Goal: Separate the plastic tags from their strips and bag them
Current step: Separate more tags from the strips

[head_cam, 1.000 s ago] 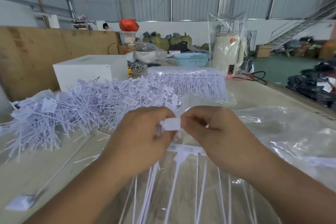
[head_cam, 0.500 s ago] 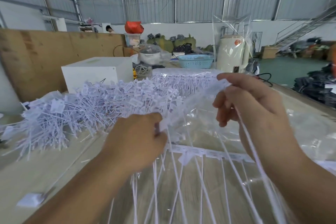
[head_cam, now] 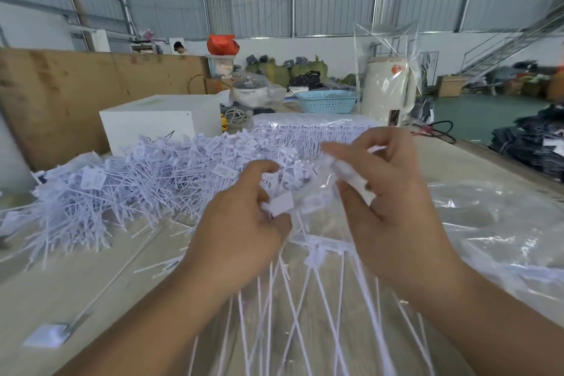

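Surface: pale worktable (head_cam: 76, 290), warehouse beyond.
Left hand (head_cam: 241, 235): fingers pinched on a bunch of tags (head_cam: 282, 204), stems trailing toward the viewer.
Right hand (head_cam: 393, 207): fingers curled on one blurred tag.
Strip (head_cam: 331, 243): below both hands, over the clear bag (head_cam: 488, 232).
Loose pile (head_cam: 137, 180): farther left.
Risk: bunch may slip, stems tangling.

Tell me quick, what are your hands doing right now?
Left hand pinching a tag head, stems hanging. Right hand holding pulled tags above the clear bag. Loose pile left, nothing blocking.
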Demonstrator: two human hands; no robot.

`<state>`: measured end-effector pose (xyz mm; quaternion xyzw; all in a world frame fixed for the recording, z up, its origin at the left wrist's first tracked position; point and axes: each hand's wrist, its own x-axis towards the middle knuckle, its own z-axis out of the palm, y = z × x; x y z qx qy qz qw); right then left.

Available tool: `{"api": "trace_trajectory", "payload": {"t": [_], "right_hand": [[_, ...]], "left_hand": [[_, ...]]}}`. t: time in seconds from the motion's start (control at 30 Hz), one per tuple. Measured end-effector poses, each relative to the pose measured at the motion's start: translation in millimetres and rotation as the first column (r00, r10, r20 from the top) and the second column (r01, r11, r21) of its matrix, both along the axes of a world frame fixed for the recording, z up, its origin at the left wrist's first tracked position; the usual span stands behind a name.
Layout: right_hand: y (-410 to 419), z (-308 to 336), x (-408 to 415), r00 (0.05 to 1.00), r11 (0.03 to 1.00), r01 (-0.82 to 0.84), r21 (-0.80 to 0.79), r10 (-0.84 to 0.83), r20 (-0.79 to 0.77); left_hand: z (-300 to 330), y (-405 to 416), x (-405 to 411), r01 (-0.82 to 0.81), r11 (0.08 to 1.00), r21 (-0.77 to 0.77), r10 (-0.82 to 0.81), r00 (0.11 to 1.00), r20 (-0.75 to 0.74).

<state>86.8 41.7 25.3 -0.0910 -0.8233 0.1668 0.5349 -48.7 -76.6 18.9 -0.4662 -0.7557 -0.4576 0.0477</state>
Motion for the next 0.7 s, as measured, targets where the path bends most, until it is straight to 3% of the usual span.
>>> {"api": "trace_trajectory", "payload": {"t": [0.07, 0.13, 0.2, 0.27, 0.4, 0.5, 0.6, 0.7], "right_hand": [[5, 0, 0, 0.999, 0.987, -0.039, -0.154, 0.041, 0.013], [0, -2, -1, 0.978, 0.883, -0.178, -0.435, 0.207, 0.018], [-5, -6, -4, 0.967, 0.843, -0.181, -0.507, 0.246, 0.065], [-7, -7, -5, 0.961, 0.801, -0.224, -0.555, 0.277, 0.012], [-2, 5, 0, 0.980, 0.849, -0.197, -0.490, 0.190, -0.065], [-6, 10, 3, 0.962, 0.866, -0.271, -0.421, 0.260, -0.084], [-11, 8, 1, 0.915, 0.859, -0.385, -0.337, 0.404, -0.015], [-15, 5, 1, 0.891, 0.878, -0.397, -0.269, 0.439, 0.117]], "left_hand": [[2, -1, 2, 0.011, 0.996, 0.086, -0.020, 0.994, 0.105], [5, -2, 6, 0.027, 0.986, 0.163, -0.058, 0.981, 0.184], [8, -3, 7, 0.041, 0.980, 0.196, -0.091, 0.964, 0.250], [10, -4, 9, 0.076, 0.976, 0.203, -0.136, 0.944, 0.299], [12, -8, 16, 0.102, 0.990, 0.096, -0.110, 0.991, 0.083], [11, -8, 20, 0.037, 0.999, 0.012, -0.036, 0.998, -0.059], [13, -9, 18, 0.012, 1.000, 0.015, -0.011, 0.995, -0.095], [14, -11, 14, 0.059, 0.998, 0.030, -0.053, 0.983, -0.178]]}}
